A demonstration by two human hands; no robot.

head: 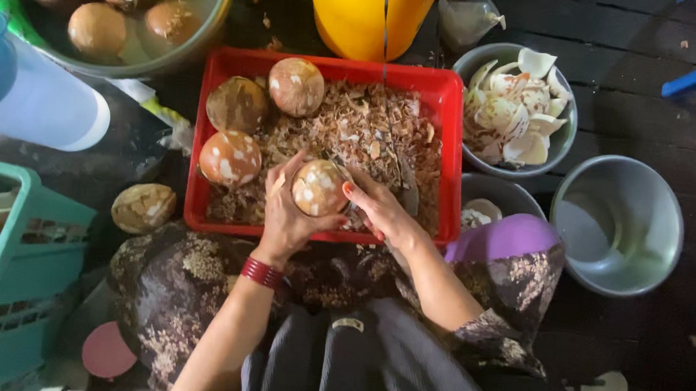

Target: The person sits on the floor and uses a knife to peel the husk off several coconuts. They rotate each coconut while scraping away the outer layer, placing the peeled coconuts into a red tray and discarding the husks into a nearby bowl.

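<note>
Left hand cups coconut from its left | right hand grips peeling blade against its right | above red tray

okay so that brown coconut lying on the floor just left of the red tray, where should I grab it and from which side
Take the loose coconut from above, palm over its rounded top and fingers spread down both sides; it looks too wide for a pinch. It lies apart from the red tray, so the top and left are open. Its patchy, half-pared skin may be slick. Both the left hand and right hand are busy with another coconut.
</note>
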